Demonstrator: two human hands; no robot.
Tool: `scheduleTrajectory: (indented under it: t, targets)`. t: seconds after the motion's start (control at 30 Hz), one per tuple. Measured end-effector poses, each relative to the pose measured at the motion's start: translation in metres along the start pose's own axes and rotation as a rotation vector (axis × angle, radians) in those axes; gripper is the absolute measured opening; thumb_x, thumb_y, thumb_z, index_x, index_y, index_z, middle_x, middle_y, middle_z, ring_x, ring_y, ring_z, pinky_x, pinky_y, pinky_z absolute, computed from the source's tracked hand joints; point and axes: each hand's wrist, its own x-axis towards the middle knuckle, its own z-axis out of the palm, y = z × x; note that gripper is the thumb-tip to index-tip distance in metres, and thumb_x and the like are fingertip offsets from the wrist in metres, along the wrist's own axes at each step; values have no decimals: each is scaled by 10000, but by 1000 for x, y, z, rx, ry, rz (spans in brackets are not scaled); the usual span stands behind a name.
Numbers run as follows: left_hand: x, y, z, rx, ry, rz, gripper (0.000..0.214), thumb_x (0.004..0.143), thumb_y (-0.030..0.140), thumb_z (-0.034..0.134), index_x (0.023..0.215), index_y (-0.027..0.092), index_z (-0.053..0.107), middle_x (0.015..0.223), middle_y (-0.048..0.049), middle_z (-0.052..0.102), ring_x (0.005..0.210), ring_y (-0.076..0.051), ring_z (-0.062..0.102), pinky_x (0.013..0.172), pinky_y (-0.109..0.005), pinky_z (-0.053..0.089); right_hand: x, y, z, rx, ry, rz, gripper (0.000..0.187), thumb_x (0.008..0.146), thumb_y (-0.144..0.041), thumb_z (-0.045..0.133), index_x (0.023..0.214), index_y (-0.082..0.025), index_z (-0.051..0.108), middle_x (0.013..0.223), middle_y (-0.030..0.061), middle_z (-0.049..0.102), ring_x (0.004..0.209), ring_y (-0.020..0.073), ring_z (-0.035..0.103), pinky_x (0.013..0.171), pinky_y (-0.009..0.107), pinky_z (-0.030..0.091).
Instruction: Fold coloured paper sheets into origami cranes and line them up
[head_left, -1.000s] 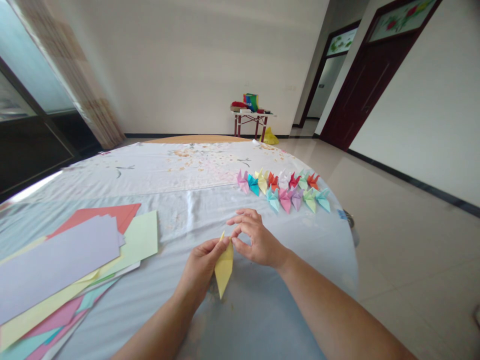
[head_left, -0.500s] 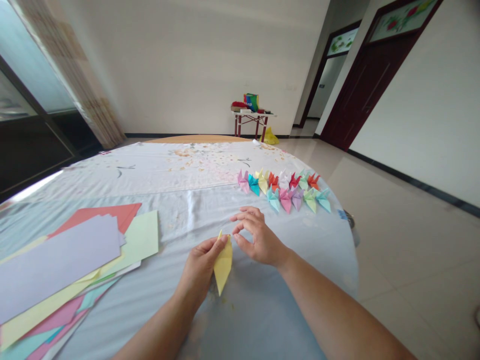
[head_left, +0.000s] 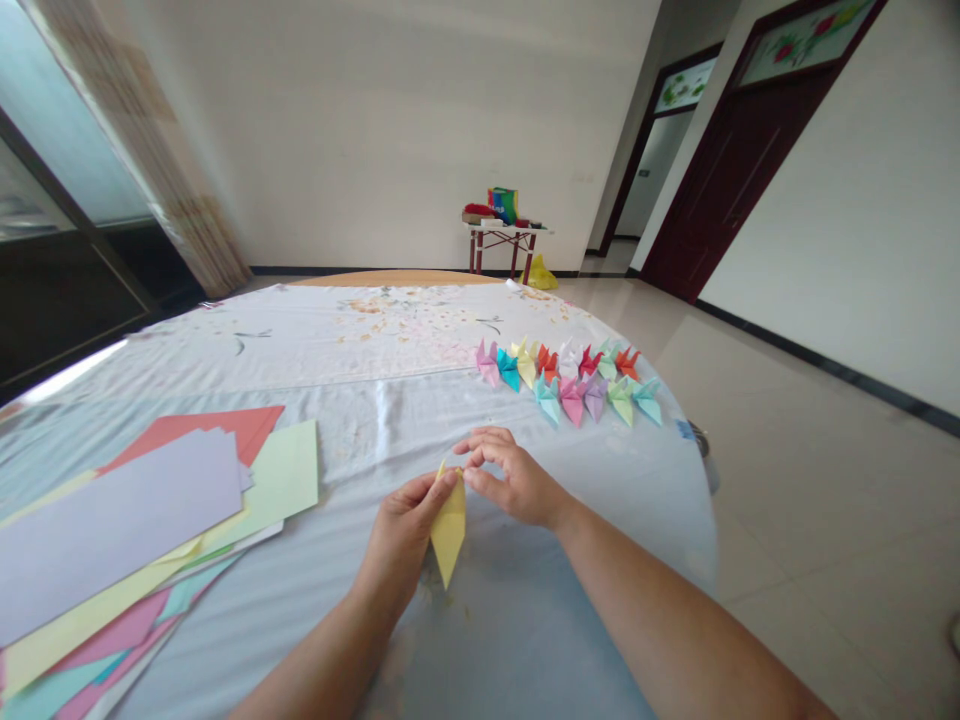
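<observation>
My left hand [head_left: 401, 530] pinches a folded yellow paper [head_left: 448, 535] tip-down over the near side of the table [head_left: 697, 520]; it looks light, soft and easily crushed, best held at its creased top. My right hand [head_left: 517, 487] sits just beside it, fingers loosely curled. Origami cranes [head_left: 570, 385] stand in two rows beyond; coloured paper sheets [head_left: 120, 525] lie to my left.

The room is bright, and soft light comes from the glass door [head_left: 52, 130] far left of my left hand [head_left: 401, 530]. A white glare lies on the tablecloth [head_left: 360, 430] edge on that side, and the floor [head_left: 810, 500] shines right of my right hand [head_left: 517, 480]. Shadows are weak. The wide lens bends the picture edges, but I see little blur.
</observation>
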Motion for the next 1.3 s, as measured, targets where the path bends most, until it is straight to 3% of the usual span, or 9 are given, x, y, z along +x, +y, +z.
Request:
scheduleTrajectory:
  t: [0.77,1.03,1.3]
  targets:
    - [-4,3,2,-66,23,-60,329,642,366,699,894,155,675,680,-9,638,554,-84,506,491,-178,354,0,0,2,25,13,-6,45,726,-180,587,760,-209,589,1056,31,600,1153,192,394,990,387,295]
    - [-1,4,1,-60,-20,-57,262,648,357,695,789,141,650,571,23,576,474,-59,466,443,-163,324,-1,1,1,11,10,-12,51,716,-163,583,736,-210,585,1060,21,599,1167,189,376,1002,384,276]
    - [-3,9,3,-221,25,-138,250,628,320,714,761,137,609,570,15,587,458,-76,509,457,-184,372,1,3,0,71,21,48,93,766,-178,536,786,-208,621,1023,34,620,1153,192,409,988,390,295]
